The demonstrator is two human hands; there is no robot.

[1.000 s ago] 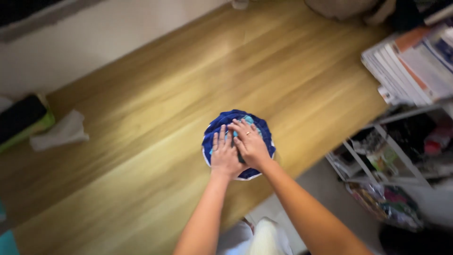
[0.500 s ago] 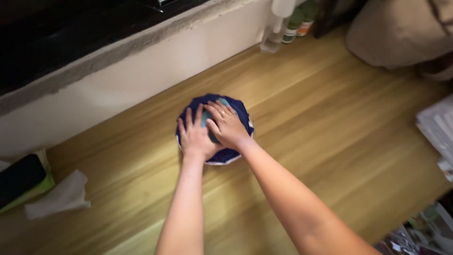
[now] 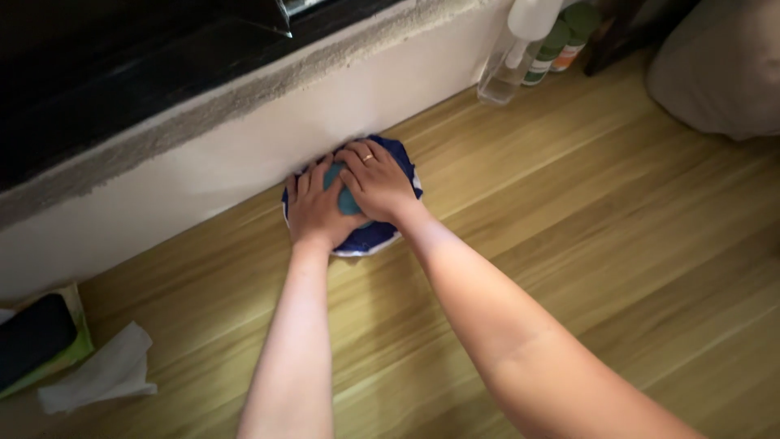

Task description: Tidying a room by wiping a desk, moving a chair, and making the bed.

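A round dark blue folded cloth (image 3: 370,236) with a white rim and a teal patch lies on the wooden tabletop (image 3: 569,244), right against the white wall. My left hand (image 3: 313,211) presses flat on its left side. My right hand (image 3: 378,183), with a ring on one finger, lies flat on its right side, partly overlapping the left hand. Both hands cover most of the cloth.
A clear spray bottle (image 3: 508,61) and two green-capped bottles (image 3: 561,36) stand at the back by the wall. A beige cushion (image 3: 723,73) is at the far right. A white tissue (image 3: 101,370) and a black-and-green box (image 3: 36,341) lie at the left edge.
Both hands have pushed the cloth across the table away from me until it reached the wall. The view has shifted with them.
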